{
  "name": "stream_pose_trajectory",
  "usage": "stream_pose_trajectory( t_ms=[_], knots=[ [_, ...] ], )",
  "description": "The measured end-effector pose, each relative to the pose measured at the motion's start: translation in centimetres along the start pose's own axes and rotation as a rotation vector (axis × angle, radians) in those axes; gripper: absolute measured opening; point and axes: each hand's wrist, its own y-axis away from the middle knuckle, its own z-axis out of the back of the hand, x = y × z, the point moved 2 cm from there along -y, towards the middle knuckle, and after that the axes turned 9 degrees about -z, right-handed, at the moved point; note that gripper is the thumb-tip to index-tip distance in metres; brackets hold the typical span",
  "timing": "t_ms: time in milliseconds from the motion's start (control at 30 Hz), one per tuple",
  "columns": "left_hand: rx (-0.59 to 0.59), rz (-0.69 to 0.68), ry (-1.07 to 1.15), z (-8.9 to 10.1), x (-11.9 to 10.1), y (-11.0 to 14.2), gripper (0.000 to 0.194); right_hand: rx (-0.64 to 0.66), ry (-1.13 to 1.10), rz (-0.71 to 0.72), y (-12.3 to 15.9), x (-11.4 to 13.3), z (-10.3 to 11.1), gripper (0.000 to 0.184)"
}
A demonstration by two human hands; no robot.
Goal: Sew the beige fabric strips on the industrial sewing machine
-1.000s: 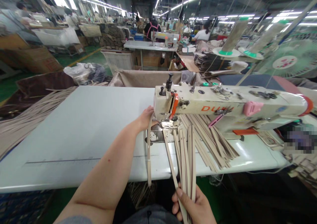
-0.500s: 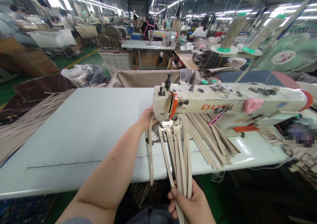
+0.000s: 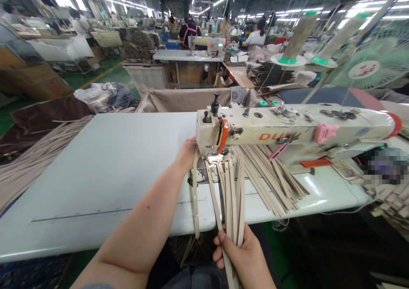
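My right hand (image 3: 241, 252) is closed around a bunch of narrow beige strips (image 3: 230, 199) below the table's front edge. From there the strips fan upward, their far ends at the needle plate of the sewing machine (image 3: 249, 129). One strip (image 3: 213, 191) stands apart on the bunch's left, its upper end close to the presser foot (image 3: 215, 158). My left hand (image 3: 186, 154) reaches to the left side of the machine head, which hides most of its fingers. Another beige strip (image 3: 195, 199) hangs from beside that hand over the table edge.
More cut strips (image 3: 275, 178) lie beneath the machine arm on the white table (image 3: 128, 152). Long strips (image 3: 41, 161) are heaped beyond its left side. Thread cones (image 3: 298, 37) and a fan (image 3: 364, 69) stand at the back right. Other people work further off.
My right hand has moved slightly up and left, toward the table edge, with its bunch of strips. The left hand stays by the machine head. The whole view has shifted slightly.
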Motion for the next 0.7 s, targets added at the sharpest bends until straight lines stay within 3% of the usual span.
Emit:
stream_pose_trajectory(
  t_ms=[400, 700],
  knots=[
    [-0.062, 0.036, 0.035, 0.23, -0.49, 0.49, 0.024, 0.006, 0.013, -0.002, -0.44, -0.34, -0.05, 0.078],
    [-0.010, 0.045, -0.020, 0.26, -0.70, 0.27, 0.019, -0.025, -0.032, 0.016, -0.39, -0.30, -0.43, 0.078]
  ],
)
